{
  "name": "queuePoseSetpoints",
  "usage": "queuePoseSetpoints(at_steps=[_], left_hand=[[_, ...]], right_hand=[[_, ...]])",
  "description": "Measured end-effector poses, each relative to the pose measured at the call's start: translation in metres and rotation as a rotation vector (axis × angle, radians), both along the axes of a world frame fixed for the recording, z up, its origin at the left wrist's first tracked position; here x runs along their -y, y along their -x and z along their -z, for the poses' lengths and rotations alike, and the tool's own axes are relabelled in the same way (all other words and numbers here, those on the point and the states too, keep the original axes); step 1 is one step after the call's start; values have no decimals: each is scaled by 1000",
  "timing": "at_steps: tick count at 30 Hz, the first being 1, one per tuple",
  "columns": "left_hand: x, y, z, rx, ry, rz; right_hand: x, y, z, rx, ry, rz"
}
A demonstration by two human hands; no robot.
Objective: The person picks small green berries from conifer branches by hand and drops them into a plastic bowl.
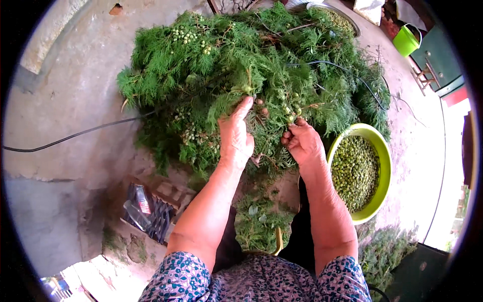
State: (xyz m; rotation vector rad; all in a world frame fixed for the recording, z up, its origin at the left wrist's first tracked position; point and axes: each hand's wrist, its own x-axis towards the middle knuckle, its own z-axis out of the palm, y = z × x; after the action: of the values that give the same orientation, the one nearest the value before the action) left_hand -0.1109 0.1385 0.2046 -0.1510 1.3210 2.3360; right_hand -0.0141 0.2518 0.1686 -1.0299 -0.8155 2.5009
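A big heap of green evergreen branches (166,70) with clusters of small round pale-green cones (184,36) lies in front of me. My left hand (235,135) is closed around a feathery evergreen sprig (274,93), thumb uppermost. To its right, my right hand (305,143) has its fingertips pinched at small green cones (292,115) on the foliage. Whether a cone is between those fingertips is too small to tell. Beside my right forearm stands a lime-green bucket (386,166), holding many loose green cones (353,173).
A black cable (75,135) crosses the floor into the heap. A wide bowl (354,25) of cones sits behind it. At left stands a box (168,199) of dark items. A small green pail (405,41) is at far right. Loose greenery (261,226) lies between my legs.
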Motion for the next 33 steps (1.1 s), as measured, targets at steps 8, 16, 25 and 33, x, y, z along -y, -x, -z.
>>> queuePoseSetpoints(at_steps=[8, 16, 25, 33], left_hand=[[-11, -8, -8, 62, -82, 120], [-13, -21, -4, 105, 74, 246], [-15, -23, 0, 107, -22, 325], [-18, -24, -6, -80, 153, 437]], right_hand=[[-5, -4, -14, 129, -95, 8], [1, -6, -54, -72, -1050, -82], [3, -12, -47, -72, -726, -175], [10, -7, -38, -13, -1044, 38]])
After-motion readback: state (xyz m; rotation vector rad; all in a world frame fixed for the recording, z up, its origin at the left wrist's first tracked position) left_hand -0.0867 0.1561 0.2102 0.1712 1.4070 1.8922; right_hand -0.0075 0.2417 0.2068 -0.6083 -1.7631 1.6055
